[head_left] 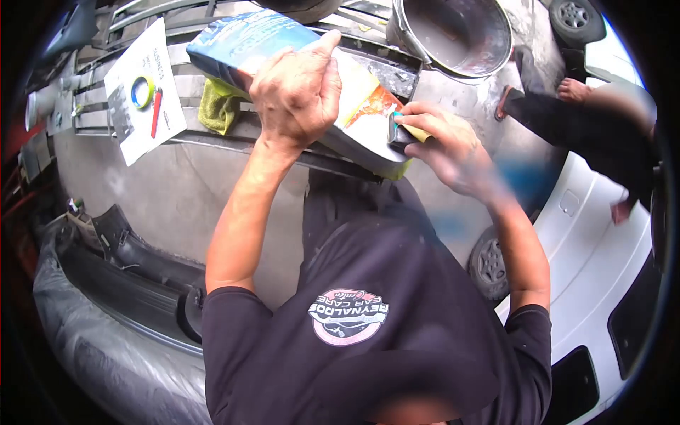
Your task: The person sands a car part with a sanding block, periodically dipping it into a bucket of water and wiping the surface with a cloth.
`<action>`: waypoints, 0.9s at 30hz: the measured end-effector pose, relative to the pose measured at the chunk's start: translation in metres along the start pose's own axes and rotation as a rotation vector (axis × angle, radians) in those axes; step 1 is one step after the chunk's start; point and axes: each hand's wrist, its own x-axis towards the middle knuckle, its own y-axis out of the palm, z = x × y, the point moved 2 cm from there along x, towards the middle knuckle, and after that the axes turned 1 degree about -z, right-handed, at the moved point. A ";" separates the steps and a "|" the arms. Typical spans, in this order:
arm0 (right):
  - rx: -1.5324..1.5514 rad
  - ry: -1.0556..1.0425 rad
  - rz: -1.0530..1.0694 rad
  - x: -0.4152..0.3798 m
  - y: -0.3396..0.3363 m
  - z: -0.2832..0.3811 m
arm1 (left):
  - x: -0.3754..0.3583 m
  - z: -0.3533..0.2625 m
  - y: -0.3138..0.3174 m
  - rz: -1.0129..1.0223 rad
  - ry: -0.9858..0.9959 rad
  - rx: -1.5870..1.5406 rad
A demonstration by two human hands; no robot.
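Observation:
A long curved panel (386, 157) lies across a slatted metal stand, with blue printed wrapping at its far left end. An orange and yellow patch (379, 103) shows near its right end. My left hand (296, 95) rests on top of the panel with its fingers curled; what is inside them, if anything, is hidden. My right hand (450, 145) pinches a small dark sanding block (398, 133) with yellowish paper against the panel, just right of the orange patch. A yellow-green cloth (218, 106) hangs beside the panel's left part.
A paper sheet (164, 113) on the stand's left holds a tape roll (142, 92) and red marker (156, 112). A bucket (453, 32) stands beyond the panel. Another person (602, 127) is at right, near a white vehicle (574, 219). Dark car parts (127, 283) lie lower left.

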 end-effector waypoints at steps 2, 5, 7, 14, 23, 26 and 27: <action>-0.011 0.009 -0.024 0.004 0.008 0.012 | 0.000 0.000 -0.003 0.016 0.002 -0.007; -0.038 -0.015 -0.022 0.016 0.018 0.039 | -0.002 0.004 -0.005 0.113 -0.018 -0.011; -0.052 0.053 -0.034 0.012 0.016 0.034 | 0.003 0.003 -0.003 0.115 -0.002 -0.038; -0.071 0.138 -0.057 0.025 0.031 0.072 | 0.002 0.005 -0.003 0.213 0.082 -0.028; -0.030 0.203 -0.031 0.027 0.022 0.074 | 0.007 0.006 -0.003 0.222 0.065 -0.052; -0.089 0.196 -0.032 0.015 0.024 0.055 | 0.004 0.009 0.003 0.180 0.077 -0.061; -0.104 0.196 -0.037 0.011 0.024 0.049 | 0.005 0.007 0.000 0.174 0.071 -0.056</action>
